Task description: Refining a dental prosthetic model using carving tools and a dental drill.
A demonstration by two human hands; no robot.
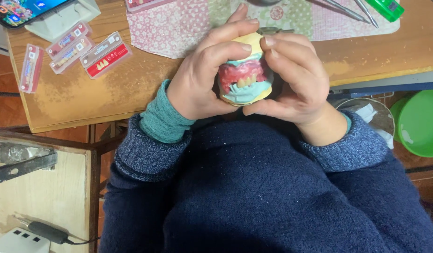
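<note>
— Pink wax and pale teeth on a dental model (244, 77), cupped right over the person's lap, at the edge of the wooden counter (132, 89).

— Left hand (202, 79)?

— Fingers wrapped round its left side, forefinger over the yellow top. Right hand (296, 79) mirrors it, fingers closed on the other side, thumb under the base.

— Around them?

— Tooth cards (106, 56) lie on the counter to the left; a green bowl (420, 122) sits low on the right.

L hand (202, 79) & R hand (293, 77) cupped together, fingers curled inward. Thumbs underneath. Both wrists bent twd the chest.
</note>
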